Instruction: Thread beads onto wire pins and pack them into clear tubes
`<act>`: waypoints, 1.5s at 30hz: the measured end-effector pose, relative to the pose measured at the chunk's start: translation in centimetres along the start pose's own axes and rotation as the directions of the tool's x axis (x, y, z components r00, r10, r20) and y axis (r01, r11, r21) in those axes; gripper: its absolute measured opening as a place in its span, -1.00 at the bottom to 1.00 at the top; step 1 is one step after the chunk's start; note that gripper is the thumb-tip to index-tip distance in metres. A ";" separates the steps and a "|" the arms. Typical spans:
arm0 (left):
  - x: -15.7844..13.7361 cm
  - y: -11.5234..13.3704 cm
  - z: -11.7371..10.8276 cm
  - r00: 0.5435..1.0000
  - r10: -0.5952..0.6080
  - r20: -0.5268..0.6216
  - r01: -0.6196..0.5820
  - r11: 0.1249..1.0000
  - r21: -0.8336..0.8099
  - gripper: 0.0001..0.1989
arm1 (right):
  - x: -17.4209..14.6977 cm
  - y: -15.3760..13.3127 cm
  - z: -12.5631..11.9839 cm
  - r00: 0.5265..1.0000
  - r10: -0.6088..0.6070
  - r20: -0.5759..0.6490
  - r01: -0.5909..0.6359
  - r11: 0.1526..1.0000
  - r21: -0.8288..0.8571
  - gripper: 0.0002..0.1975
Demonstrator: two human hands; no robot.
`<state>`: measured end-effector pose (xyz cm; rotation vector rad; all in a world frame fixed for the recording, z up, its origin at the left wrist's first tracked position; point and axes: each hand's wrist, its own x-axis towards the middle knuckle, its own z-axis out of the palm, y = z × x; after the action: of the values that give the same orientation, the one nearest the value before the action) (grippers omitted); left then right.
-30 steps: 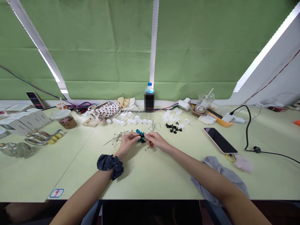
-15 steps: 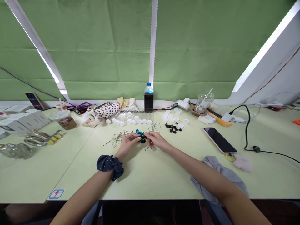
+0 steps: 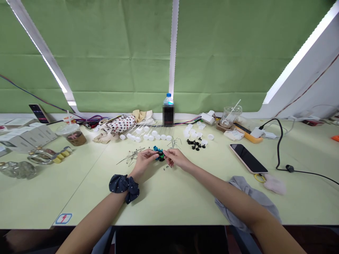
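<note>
My left hand, with a dark dotted scrunchie at the wrist, pinches a small black and green part between thumb and fingers. My right hand is closed, its thumb and fingertip meeting at the right side of that part; anything small between them is too tiny to make out. Just beyond the fingers lie bright blue small parts, partly covered by the hands. Thin metal wires are scattered left of my left hand, and more wires lie behind my right. Tiny metal bits rest below the fingertips.
Clear tubes with white caps lie behind the hands. Black disc-headed pieces and loose white caps sit to the right. A phone, grey cloth, drink cup and bottle are also on the table.
Both hands stay in nearly the same place. The right fingertips have shifted slightly left against the black and green part, and the part appears slightly turned.
</note>
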<state>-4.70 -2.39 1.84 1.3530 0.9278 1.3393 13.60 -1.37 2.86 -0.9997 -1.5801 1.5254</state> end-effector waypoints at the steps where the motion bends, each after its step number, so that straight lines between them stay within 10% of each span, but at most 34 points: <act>1: 0.0 0.0 0.0 1.000 0.002 0.007 -0.002 1.000 -0.005 -0.84 | 0.0 0.1 0.0 1.000 -0.003 -0.002 0.003 1.000 0.001 -0.56; 45: 0.0 -0.3 -0.1 1.000 0.006 0.025 -0.006 1.000 0.016 -0.87 | 0.1 0.2 0.1 1.000 -0.009 0.001 0.009 1.000 0.018 -0.53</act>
<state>-4.78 -2.33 1.57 1.3826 0.9205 1.3191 13.47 -1.37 2.63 -0.9808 -1.5664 1.5318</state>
